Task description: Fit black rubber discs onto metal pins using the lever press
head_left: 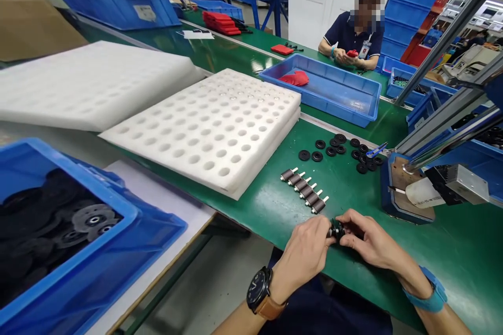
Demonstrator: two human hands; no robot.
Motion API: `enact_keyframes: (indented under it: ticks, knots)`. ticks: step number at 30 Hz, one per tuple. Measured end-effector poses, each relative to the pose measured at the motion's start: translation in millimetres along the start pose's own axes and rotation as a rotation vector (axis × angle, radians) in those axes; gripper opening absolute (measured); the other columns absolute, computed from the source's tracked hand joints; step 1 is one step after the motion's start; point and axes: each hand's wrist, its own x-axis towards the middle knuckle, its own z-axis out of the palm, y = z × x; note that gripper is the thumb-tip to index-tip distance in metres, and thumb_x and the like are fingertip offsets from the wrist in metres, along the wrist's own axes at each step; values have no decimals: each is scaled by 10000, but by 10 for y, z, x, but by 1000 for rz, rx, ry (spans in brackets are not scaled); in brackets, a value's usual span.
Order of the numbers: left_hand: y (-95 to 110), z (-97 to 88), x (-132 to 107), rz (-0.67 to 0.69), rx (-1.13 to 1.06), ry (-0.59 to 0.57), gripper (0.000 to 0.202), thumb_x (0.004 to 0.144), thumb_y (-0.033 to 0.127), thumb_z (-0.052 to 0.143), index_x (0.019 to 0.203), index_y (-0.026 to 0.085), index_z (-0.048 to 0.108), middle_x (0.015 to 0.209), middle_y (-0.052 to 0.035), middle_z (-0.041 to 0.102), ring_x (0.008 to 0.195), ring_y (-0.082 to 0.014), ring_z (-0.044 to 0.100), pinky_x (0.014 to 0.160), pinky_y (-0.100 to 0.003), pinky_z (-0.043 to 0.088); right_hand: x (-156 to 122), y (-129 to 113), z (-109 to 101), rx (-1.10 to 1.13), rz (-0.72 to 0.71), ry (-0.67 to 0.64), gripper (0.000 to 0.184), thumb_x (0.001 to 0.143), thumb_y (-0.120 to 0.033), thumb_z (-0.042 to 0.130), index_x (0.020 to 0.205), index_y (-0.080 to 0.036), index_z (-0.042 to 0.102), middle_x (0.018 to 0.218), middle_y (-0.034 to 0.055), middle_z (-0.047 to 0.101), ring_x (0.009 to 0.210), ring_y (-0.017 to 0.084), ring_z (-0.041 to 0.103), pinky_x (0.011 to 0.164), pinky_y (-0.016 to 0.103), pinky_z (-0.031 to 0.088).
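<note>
A small dark round part (337,230) is pinched between my two hands at the front edge of the green table; the fingers cover much of it. My left hand (306,247), with a watch on its wrist, grips its left side. From the right, my right hand (369,238) closes thumb and fingers on it. Just beyond my left hand lies a slanted row of brown cylinders with pale shafts (304,190). Behind that row, several black discs (338,146) are scattered flat on the table.
White foam trays with holes (208,131) lie left of centre. A blue bin of black parts (129,214) stands at the near left. On the right is a small press-like fixture (408,188). Beyond a shallow blue tray (326,94), a co-worker (356,36) holds something red.
</note>
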Motion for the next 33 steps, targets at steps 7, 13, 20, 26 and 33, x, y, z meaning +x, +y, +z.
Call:
enact_keyframes:
  ticks: [7,13,20,26,33]
  knots:
    - [1,-11,-3,-27,-65,39,148,915,79,462,947,222,451,841,-33,607,776,-238,619,651,-338,461,21,18,58,137,5,7,307,967,-467,624,1122,-206,582,829,-16,583,710,125,483,642,247,386]
    - [-8,-6,-12,-30,-101,52,134,927,109,456,1005,217,469,883,-50,631,810,-244,642,678,-349,492,13,42,86,247,44,-14,339,953,-487,636,1117,-199,565,767,-32,538,636,111,441,588,238,370]
    - [-35,-34,-5,-94,-231,76,132,929,131,463,1029,214,484,911,-61,650,821,-246,653,706,-362,505,26,-47,114,89,-55,80,318,979,-463,594,1158,-201,570,852,3,592,716,140,513,650,258,407]
    - [-70,-81,7,-169,-458,81,211,895,80,469,1047,220,510,938,-37,658,827,-201,642,730,-327,510,30,-168,230,-91,-229,261,286,972,-381,611,1209,-225,575,859,11,618,718,152,539,659,267,419]
    - [-66,-49,-14,-193,-493,132,126,919,139,508,1013,209,553,893,-26,669,788,-180,666,713,-301,540,46,-196,219,-162,-354,305,347,957,-364,639,1260,-215,562,921,49,635,788,183,566,700,304,439]
